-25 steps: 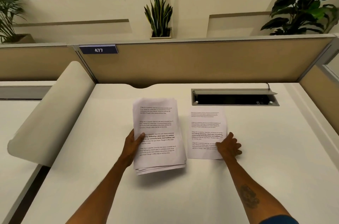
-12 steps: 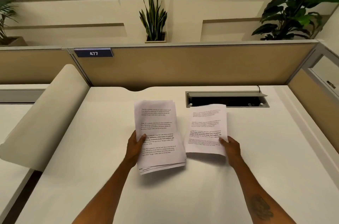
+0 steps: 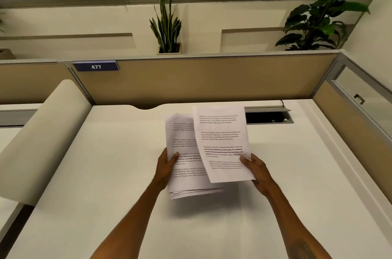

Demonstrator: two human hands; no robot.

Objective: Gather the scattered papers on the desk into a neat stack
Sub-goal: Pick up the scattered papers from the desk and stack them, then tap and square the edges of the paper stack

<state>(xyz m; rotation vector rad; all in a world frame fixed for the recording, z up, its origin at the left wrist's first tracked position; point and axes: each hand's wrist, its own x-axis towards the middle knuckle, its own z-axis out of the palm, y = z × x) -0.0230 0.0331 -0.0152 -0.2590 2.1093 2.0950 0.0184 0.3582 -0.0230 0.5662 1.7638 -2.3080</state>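
My left hand (image 3: 166, 166) grips the left edge of a stack of printed white papers (image 3: 182, 165), held above the white desk (image 3: 106, 173); the sheets' lower edges are fanned unevenly. My right hand (image 3: 257, 168) pinches the lower right corner of a single printed sheet (image 3: 221, 144). That sheet is in the air, tilted, and overlaps the right side of the stack, hiding part of its text.
A tan partition (image 3: 212, 80) with a blue "477" sign (image 3: 95, 66) closes the desk's far side. An open cable tray (image 3: 269, 116) sits at the back right. A rounded beige divider (image 3: 42, 137) borders the left; another panel stands at the right.
My right hand lifted the single sheet off the desk and carried it left, over the stack. My left hand raised the stack slightly.
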